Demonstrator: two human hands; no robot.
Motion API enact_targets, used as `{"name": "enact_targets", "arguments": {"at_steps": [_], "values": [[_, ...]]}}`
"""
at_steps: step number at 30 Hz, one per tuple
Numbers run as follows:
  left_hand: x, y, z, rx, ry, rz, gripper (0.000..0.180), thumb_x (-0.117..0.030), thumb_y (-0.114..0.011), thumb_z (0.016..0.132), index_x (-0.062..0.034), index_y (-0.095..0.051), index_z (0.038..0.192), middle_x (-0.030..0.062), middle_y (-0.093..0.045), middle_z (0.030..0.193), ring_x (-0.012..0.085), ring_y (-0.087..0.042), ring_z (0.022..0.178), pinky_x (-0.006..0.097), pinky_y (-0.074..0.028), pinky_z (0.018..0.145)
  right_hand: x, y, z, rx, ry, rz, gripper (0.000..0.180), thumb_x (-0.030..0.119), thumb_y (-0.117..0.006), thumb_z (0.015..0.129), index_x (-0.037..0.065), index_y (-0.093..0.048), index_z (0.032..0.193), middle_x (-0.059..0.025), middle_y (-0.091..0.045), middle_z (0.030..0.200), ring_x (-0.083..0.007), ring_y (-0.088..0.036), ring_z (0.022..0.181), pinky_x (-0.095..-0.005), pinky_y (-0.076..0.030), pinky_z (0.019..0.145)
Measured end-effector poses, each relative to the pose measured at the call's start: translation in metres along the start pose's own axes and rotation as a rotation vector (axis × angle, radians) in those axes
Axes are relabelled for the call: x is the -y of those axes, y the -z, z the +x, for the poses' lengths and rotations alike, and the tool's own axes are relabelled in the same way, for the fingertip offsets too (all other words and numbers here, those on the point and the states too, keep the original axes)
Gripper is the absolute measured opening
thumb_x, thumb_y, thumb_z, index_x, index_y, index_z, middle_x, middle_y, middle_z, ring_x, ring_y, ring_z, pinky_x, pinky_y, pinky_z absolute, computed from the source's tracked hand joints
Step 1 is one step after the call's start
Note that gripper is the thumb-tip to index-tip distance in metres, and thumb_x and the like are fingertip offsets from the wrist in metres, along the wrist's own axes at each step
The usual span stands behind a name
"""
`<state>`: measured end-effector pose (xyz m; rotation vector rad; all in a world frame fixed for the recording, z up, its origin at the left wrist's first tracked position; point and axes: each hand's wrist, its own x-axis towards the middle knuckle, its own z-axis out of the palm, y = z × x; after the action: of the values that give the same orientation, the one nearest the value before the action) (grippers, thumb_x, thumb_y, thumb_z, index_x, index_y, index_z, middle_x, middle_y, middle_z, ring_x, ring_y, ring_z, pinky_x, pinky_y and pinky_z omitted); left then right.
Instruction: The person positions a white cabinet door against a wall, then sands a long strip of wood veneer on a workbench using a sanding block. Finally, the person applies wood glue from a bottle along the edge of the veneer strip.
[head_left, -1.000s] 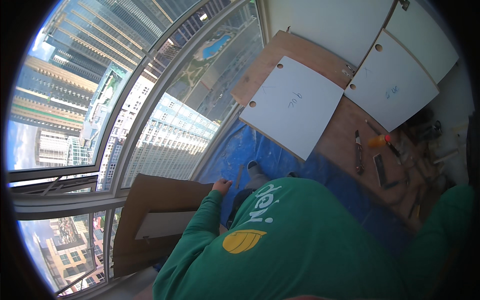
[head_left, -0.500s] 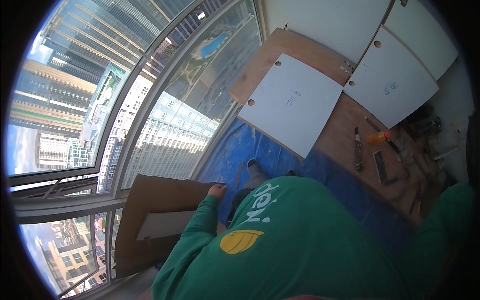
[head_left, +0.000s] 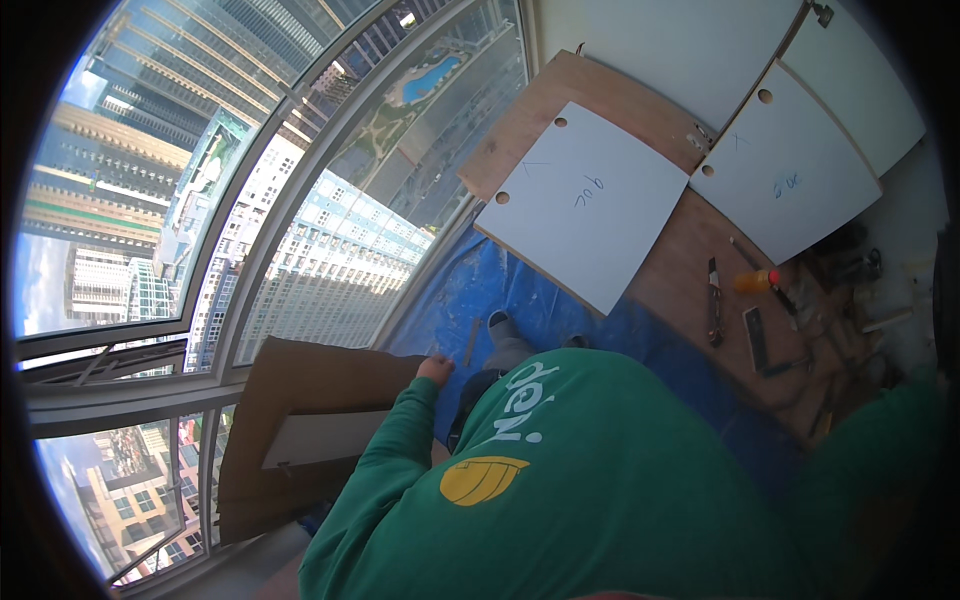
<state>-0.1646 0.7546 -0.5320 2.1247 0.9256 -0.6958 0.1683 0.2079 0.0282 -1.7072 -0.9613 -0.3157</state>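
Observation:
My left hand is closed on the corner of a large brown cardboard sheet at my left side. The sheet leans near the window, and a white panel shows against its face. Most of the panel's lower part is behind my green sleeve. My right hand is out of view; only the dim right sleeve shows at the right edge.
A white board with two round holes lies on a wooden sheet. Another holed white board is beside it. An orange bottle and several hand tools lie at right. Blue plastic sheeting covers the floor; tall windows stand left.
The cardboard sheet has shifted a little up and left, with my left hand still on its corner. My right sleeve has moved slightly lower. The view has shifted a little.

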Motion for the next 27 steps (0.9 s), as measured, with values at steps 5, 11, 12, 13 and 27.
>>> {"name": "enact_targets", "arguments": {"at_steps": [5, 11, 12, 13, 27], "values": [[0.050, -0.014, 0.001, -0.059, -0.019, 0.203, 0.039, -0.038, -0.059, 0.100, -0.0065, -0.078, 0.090, 0.0164, -0.077, 0.098, 0.0352, -0.073, 0.097, 0.048, -0.054, 0.091, -0.131, -0.072, -0.128, 0.324, -1.028, 0.227, 0.024, 0.022, -0.067, 0.103, 0.006, -0.058, 0.088, -0.0017, -0.059, 0.075, -0.0099, -0.057, 0.069, -0.0273, -0.048, 0.066], [0.009, 0.001, -0.018, 0.106, -0.041, 0.181, 0.031, -0.033, -0.067, 0.092, -0.0049, -0.076, 0.101, 0.0216, -0.076, 0.102, 0.0385, -0.072, 0.100, 0.050, -0.056, 0.090, -0.234, -0.156, -0.416, 0.410, -1.358, -0.197, 0.012, 0.015, -0.074, 0.084, 0.006, -0.067, 0.084, -0.0094, -0.068, 0.078, -0.0220, -0.065, 0.074, -0.0392, -0.054, 0.071], [0.022, 0.011, -0.020, 0.101, 0.080, 0.065, 0.029, -0.031, -0.070, 0.089, -0.0049, -0.077, 0.097, 0.0199, -0.077, 0.098, 0.0368, -0.073, 0.096, 0.048, -0.057, 0.089, -0.227, -0.169, -0.428, 0.561, -1.356, -0.198, 0.011, 0.013, -0.076, 0.081, 0.006, -0.068, 0.084, -0.0106, -0.071, 0.083, -0.0222, -0.067, 0.079, -0.0406, -0.054, 0.073], [0.026, 0.018, -0.017, 0.050, 0.069, 0.095, 0.028, -0.031, -0.072, 0.084, -0.0042, -0.078, 0.092, 0.0182, -0.077, 0.090, 0.0331, -0.075, 0.090, 0.044, -0.058, 0.087, -0.226, -0.175, -0.444, 0.650, -1.436, -0.161, 0.011, 0.014, -0.076, 0.081, 0.006, -0.070, 0.085, -0.0112, -0.072, 0.086, -0.0236, -0.068, 0.081, -0.0407, -0.055, 0.074], [-0.068, 0.045, 0.014, -0.021, -0.240, 0.201, 0.039, -0.036, -0.071, 0.091, -0.0019, -0.080, 0.106, 0.0202, -0.079, 0.105, 0.0330, -0.076, 0.100, 0.044, -0.058, 0.092, -0.266, -0.177, -0.592, 1.025, -1.403, -0.265, 0.029, 0.031, -0.064, 0.099, 0.008, -0.080, 0.095, -0.0166, -0.077, 0.094, -0.0319, -0.073, 0.080, -0.0481, -0.060, 0.077]]}}
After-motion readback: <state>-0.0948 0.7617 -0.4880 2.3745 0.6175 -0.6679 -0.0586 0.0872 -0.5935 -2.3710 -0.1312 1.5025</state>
